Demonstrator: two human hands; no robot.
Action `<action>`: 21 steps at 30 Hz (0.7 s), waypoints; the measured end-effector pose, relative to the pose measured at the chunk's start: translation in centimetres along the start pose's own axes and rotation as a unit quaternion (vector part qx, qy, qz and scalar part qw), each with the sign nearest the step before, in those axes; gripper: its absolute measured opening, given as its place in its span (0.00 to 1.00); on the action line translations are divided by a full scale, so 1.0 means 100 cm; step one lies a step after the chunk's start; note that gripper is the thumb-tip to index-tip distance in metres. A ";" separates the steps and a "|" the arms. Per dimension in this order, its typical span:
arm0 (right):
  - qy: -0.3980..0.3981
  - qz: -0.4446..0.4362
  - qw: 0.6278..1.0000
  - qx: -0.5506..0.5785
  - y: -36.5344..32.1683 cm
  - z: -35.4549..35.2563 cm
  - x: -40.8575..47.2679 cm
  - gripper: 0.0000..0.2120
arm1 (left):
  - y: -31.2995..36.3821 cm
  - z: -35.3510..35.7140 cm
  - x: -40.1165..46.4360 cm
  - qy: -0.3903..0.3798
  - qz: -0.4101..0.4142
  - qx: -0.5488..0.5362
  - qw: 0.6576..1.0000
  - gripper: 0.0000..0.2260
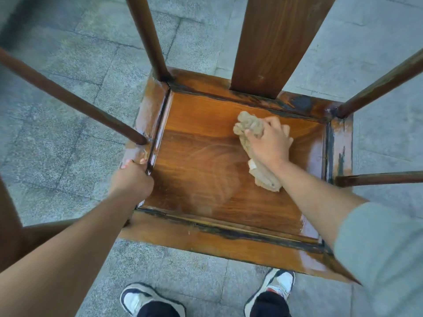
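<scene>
Right hand (267, 143) clutching rag (249, 128) on chair seat (196, 170) (glossy wood), left hand (132, 179) gripping its frame

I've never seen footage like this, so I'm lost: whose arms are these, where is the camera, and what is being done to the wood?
No machine here: one wide-angle camera sits on a person's head, looking down, so both bare arms are the wearer's own. Below stands a glossy brown wooden chair on grey stone paving. The left hand grips the seat's left rim. The right hand holds a crumpled beige cloth against the seat panel, apparently wiping it. The wearer's black-and-white shoes show at the bottom.
</scene>
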State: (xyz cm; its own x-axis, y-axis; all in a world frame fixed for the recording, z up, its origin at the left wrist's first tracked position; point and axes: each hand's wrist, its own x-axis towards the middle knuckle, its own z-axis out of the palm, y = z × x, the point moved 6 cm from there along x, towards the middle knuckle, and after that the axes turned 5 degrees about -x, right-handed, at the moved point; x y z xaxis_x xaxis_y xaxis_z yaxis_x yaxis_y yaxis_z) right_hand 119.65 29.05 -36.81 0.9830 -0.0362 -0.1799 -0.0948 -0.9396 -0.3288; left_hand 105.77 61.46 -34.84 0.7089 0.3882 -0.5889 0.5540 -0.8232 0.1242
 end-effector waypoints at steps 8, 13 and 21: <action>-0.159 -0.397 0.903 -0.024 -0.121 0.070 -0.199 0.20 | -0.013 -0.003 0.015 -0.035 -0.069 -0.061 0.995 0.19; -0.306 -0.458 0.834 0.029 -0.104 0.073 -0.254 0.18 | -0.005 -0.008 0.001 -0.035 -0.092 -0.085 0.992 0.22; -0.133 -0.312 0.930 -0.141 -0.186 0.070 -0.197 0.14 | -0.018 -0.003 0.001 -0.040 -0.104 -0.132 0.985 0.25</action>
State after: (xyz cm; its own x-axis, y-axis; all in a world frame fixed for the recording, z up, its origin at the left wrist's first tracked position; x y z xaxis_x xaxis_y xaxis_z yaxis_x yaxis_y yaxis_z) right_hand 100.92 49.59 -33.63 0.7560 0.5957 -0.2713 0.5623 -0.8032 -0.1969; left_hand 105.02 63.12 -34.87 0.5380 0.4945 -0.6826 0.7848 -0.5894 0.1915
